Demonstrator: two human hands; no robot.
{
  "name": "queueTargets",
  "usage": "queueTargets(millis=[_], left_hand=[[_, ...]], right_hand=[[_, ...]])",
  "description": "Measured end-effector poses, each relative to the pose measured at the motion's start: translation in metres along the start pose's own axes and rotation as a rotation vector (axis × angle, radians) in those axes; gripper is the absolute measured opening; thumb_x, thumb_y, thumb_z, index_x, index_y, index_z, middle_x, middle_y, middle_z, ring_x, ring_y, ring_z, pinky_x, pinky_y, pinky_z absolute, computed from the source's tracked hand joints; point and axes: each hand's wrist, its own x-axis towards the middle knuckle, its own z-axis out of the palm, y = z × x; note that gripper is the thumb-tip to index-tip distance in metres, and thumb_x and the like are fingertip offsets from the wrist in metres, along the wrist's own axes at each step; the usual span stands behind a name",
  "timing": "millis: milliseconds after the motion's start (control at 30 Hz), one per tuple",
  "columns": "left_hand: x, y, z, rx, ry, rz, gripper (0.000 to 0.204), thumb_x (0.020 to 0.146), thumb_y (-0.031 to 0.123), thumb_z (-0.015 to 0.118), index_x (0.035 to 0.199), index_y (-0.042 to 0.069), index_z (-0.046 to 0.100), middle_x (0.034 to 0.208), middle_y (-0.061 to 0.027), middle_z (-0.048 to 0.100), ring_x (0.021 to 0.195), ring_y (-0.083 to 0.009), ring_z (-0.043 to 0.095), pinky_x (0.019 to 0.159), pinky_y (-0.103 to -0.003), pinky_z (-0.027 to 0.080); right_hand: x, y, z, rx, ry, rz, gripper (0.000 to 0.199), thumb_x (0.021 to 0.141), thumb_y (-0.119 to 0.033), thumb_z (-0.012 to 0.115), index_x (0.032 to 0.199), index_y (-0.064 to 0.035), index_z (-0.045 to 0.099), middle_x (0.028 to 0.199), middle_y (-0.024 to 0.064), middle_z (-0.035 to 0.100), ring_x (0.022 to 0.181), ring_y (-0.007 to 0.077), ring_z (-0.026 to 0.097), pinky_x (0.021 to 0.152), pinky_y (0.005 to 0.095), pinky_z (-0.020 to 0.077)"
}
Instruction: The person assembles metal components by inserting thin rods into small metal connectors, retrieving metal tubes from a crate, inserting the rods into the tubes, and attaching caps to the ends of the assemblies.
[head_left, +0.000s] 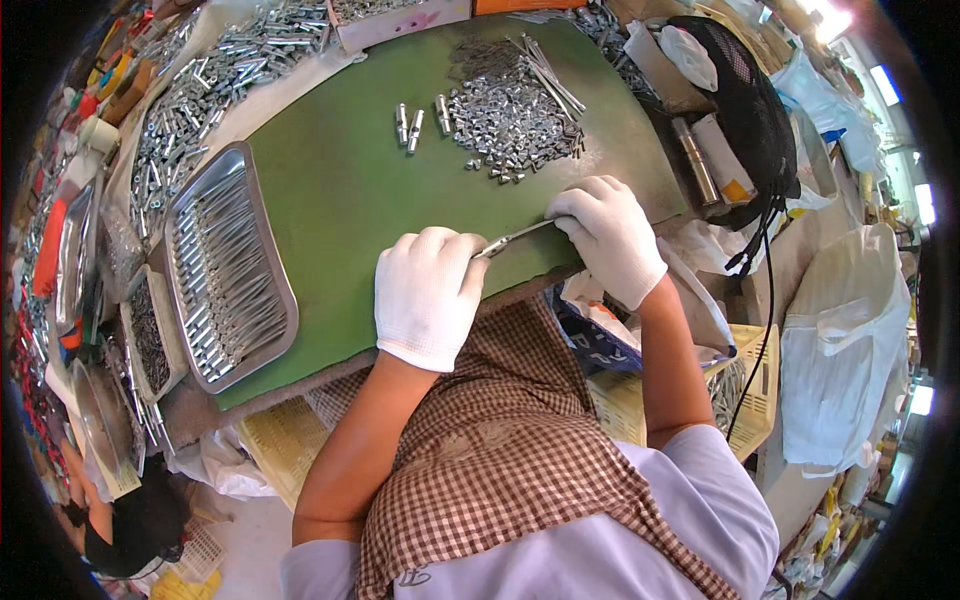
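Both hands wear white knitted gloves and are over the near edge of the green work mat (335,220). Between them is a slim metal rod with a thicker sleeve-like end (500,244), tilted up to the right. My left hand (428,297) is closed on the thicker end, thumb and fingers pinching it. The thin end is pinched by my right hand (608,238), its tip hidden in the fingers. Beyond them lies a pile of small shiny metal pieces (515,120), with long thin rods (550,75) at its far right. Short metal cylinders (415,131) lie left of the pile.
Left on the mat, a metal tray (287,312) holds rows of rods with thick ends. Many loose metal cylinders (185,130) are heaped beyond it. A narrow container of dark small parts (150,335) stands left of the tray. A black mesh bag (740,110) and steel cylinder (697,162) are at right.
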Motion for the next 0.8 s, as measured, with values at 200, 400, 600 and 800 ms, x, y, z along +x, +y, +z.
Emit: queueTargets(millis=[200, 400, 600, 800], left_hand=[[-0.002, 0.000, 0.001, 0.017, 0.009, 0.013, 0.010, 0.075, 0.013, 0.070, 0.084, 0.009, 0.067, 0.084, -0.0083, 0.063, 0.078, -0.0306, 0.060, 0.071, -0.042, 0.046], [-0.003, -0.002, 0.003, 0.008, 0.047, 0.048, 0.013, 0.072, 0.011, 0.071, 0.084, 0.009, 0.066, 0.083, -0.0081, 0.063, 0.077, -0.0301, 0.060, 0.070, -0.042, 0.046], [-0.001, 0.000, 0.002, -0.003, 0.049, 0.026, 0.010, 0.072, 0.010, 0.071, 0.081, 0.008, 0.066, 0.082, -0.0084, 0.064, 0.075, -0.0302, 0.060, 0.069, -0.042, 0.047], [-0.001, 0.000, 0.002, -0.007, 0.043, 0.030, 0.009, 0.073, 0.011, 0.071, 0.081, 0.008, 0.067, 0.081, -0.0081, 0.064, 0.075, -0.0299, 0.060, 0.069, -0.042, 0.047]], right_hand=[[0.001, 0.002, 0.003, 0.025, 0.001, -0.026, 0.012, 0.078, -0.007, 0.065, 0.088, -0.0116, 0.063, 0.088, 0.0067, 0.062, 0.091, 0.0301, 0.058, 0.083, 0.0410, 0.0448], [0.005, 0.007, 0.012, 0.061, 0.174, -0.096, 0.010, 0.075, -0.010, 0.068, 0.084, -0.0122, 0.065, 0.089, 0.0055, 0.065, 0.094, 0.0287, 0.059, 0.087, 0.0411, 0.0446], [0.028, 0.051, 0.012, 0.036, 0.337, 0.307, 0.010, 0.078, -0.016, 0.067, 0.085, -0.0091, 0.070, 0.088, 0.0119, 0.066, 0.086, 0.0318, 0.062, 0.079, 0.0392, 0.0489], [0.030, 0.049, 0.012, -0.098, 0.266, 0.292, 0.009, 0.077, -0.017, 0.068, 0.083, -0.0108, 0.070, 0.086, 0.0112, 0.066, 0.084, 0.0314, 0.063, 0.078, 0.0406, 0.0493]])
